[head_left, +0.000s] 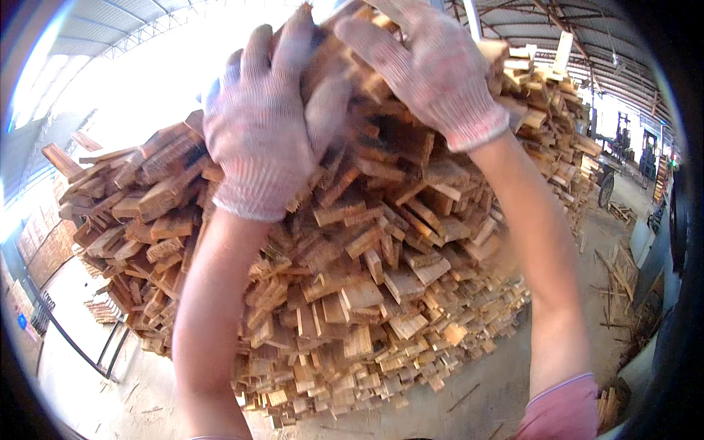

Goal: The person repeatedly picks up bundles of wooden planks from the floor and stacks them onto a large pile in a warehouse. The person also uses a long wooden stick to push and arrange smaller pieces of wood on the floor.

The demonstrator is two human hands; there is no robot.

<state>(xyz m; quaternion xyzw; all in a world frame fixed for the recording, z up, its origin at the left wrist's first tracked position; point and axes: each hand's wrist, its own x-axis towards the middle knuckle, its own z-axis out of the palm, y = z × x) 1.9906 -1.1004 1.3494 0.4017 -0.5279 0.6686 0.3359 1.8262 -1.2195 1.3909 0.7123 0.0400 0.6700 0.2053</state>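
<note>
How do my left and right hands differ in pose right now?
The left hand points its fingers mostly up the picture, while the right hand slants toward the upper left. The left hand's cuff sits lower in view than the right hand's. Both wear pale knitted gloves with reddish tints, near the top of the wood pile.

A large pile of sawn boards (359, 297), many with their cut ends facing out, rises from the pale floor (477, 392). The gloved left hand (260, 136) is spread at the pile's top edge, the gloved right hand (440, 77) just beside it; blur hides whether either grips a board. Wood scraps (620, 273) litter the floor's right edge, beneath a ribbed roof (623, 70).
</note>
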